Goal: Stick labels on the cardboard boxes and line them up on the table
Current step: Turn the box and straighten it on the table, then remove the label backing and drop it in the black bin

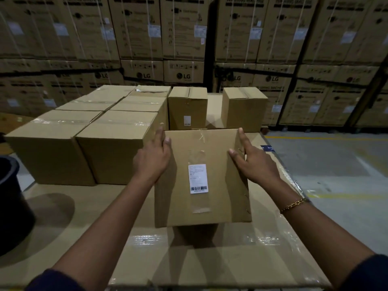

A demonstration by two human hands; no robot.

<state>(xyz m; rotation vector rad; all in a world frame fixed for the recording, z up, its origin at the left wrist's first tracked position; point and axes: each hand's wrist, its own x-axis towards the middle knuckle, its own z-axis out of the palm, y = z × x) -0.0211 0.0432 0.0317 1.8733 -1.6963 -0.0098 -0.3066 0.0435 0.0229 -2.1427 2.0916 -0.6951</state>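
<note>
Holding a box [180, 206] just above the table [84, 227], nearer the right edge than the left. Gripping its left side with the left hand [152, 161], thumb on the upper face; clasping its right side with the right hand [255, 162] (bracelet [292, 204] on that wrist). On the upper face, a label [198, 178]. At the far left corner, a block of taped boxes [117, 131]; along the far edge, 2 more: labelled box [188, 106], plain box [243, 108]. At the left edge, a bin [12, 202].

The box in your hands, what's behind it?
Behind the held box stand two upright cardboard boxes: a labelled box and a plain box. The held box hides the labelled box's bottom edge and the table there.
</note>
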